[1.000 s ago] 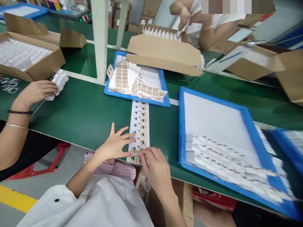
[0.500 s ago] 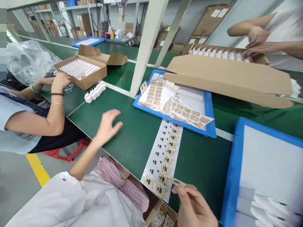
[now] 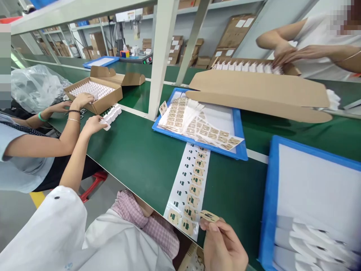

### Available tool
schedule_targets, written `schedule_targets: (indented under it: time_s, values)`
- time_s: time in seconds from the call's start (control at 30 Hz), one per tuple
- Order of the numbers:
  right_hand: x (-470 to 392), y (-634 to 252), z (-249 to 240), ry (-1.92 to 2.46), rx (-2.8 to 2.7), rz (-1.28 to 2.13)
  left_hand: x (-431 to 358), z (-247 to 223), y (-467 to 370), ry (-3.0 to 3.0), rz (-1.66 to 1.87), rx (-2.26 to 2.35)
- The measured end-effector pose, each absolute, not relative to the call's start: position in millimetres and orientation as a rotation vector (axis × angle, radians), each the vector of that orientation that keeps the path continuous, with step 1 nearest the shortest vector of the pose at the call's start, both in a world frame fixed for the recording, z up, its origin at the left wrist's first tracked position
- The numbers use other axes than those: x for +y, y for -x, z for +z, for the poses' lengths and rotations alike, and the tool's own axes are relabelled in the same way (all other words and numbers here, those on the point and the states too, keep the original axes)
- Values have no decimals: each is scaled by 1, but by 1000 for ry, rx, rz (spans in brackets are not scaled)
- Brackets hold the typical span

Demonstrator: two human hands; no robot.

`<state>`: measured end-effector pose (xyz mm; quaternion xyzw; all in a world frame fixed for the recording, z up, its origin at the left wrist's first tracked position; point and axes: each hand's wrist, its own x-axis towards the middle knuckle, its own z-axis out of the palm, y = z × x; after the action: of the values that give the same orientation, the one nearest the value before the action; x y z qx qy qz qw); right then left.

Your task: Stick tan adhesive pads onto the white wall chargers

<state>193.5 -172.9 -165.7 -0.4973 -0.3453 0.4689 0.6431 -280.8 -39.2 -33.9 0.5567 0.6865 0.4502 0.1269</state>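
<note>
My left hand (image 3: 92,126) reaches to the near end of a row of white chargers (image 3: 115,111) standing on the green bench. Its fingers are closed on the nearest white charger (image 3: 105,125). Between thumb and fingers of my right hand (image 3: 222,241) is a tan sticker (image 3: 209,215) with cut-out openings. Just left of that hand lies a white sticker sheet (image 3: 180,184), carrying tan stickers down its right side and dark cut-out shapes down its left. Its far end runs under a blue tray.
The blue tray (image 3: 242,150) holds fanned sticker sheets (image 3: 197,120). Another blue tray (image 3: 266,210) with white pieces is at right. A co-worker's hand (image 3: 83,99) is over an open carton (image 3: 98,107). Across the bench, another person works behind a cardboard flap (image 3: 259,90). A post (image 3: 160,56) rises mid-bench.
My left hand has moved left from over the bench and taken hold of the nearest charger. The co-worker's hand has moved onto the carton. My right hand still holds the sticker.
</note>
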Motion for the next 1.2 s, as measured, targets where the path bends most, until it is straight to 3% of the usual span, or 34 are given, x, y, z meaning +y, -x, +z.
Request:
schedule_targets:
  time_s: [0.43, 0.73, 1.2]
  values:
    - [-202, -125, -65, 818, -667, 1334, -168, -105, 31, -1036, 1440, 625]
    - [-214, -129, -60, 741, -519, 1322, -176, -99, 15, -1534, 994, 710]
    - [-215, -124, -60, 762, -575, 1198, -182, -106, -16, -1086, 1264, 551]
